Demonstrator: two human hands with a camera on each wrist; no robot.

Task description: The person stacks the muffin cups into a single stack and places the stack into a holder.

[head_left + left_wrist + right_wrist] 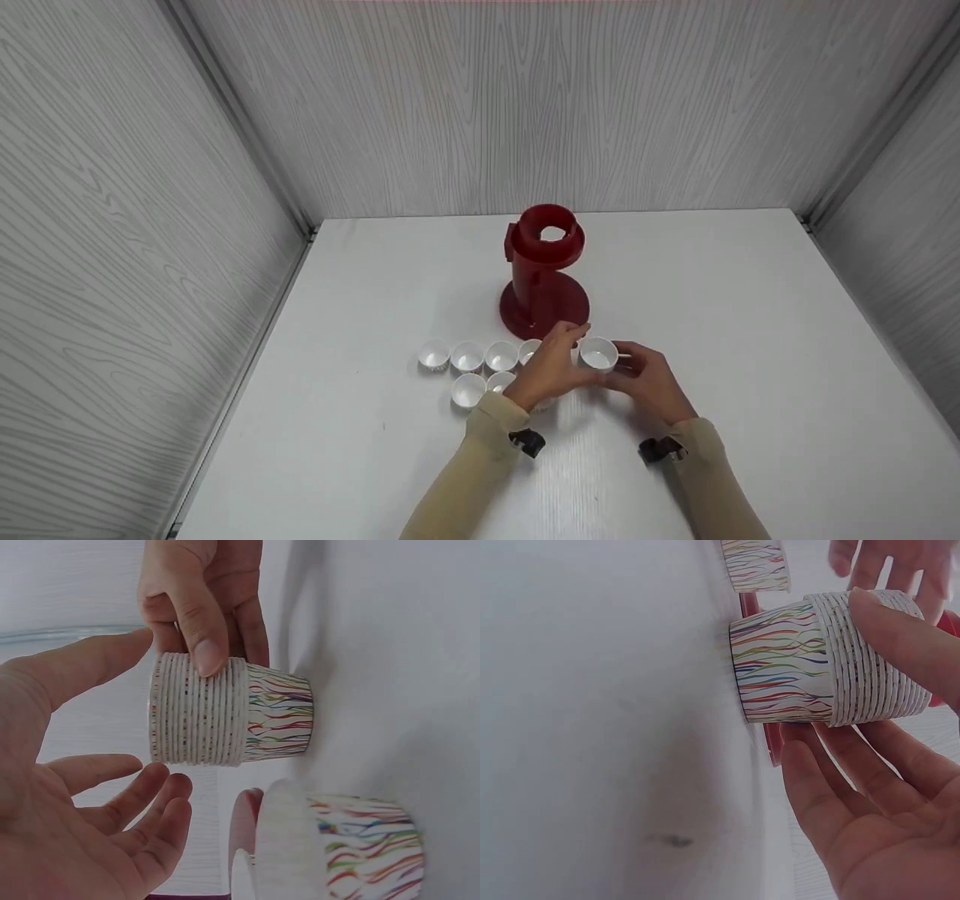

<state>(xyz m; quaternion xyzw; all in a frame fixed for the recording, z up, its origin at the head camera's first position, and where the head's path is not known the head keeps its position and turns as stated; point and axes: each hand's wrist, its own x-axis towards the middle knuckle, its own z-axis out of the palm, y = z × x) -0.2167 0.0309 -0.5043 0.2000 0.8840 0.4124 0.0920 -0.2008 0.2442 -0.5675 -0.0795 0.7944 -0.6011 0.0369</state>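
Observation:
A stack of nested white paper cups (599, 354) with wavy coloured stripes stands upright on the table. My right hand (649, 384) grips it from the right: the thumb (900, 637) lies across the stacked rims, with fingers on the opposite side. To the left of this stack is my left hand (551, 373), its fingers loosely bent and nothing held between them. In the left wrist view, its thumb (94, 664) and fingertips come close to the top rim; whether they touch it I cannot tell. Several more striped paper cups (467, 356) stand in two rows, some partly hidden by the left hand.
Behind the cups stands a red plastic holder (532, 292) with a round base and a ring-shaped top. The white table (360, 450) is bordered by grey wood-grain panels (480, 112) at the back and both sides.

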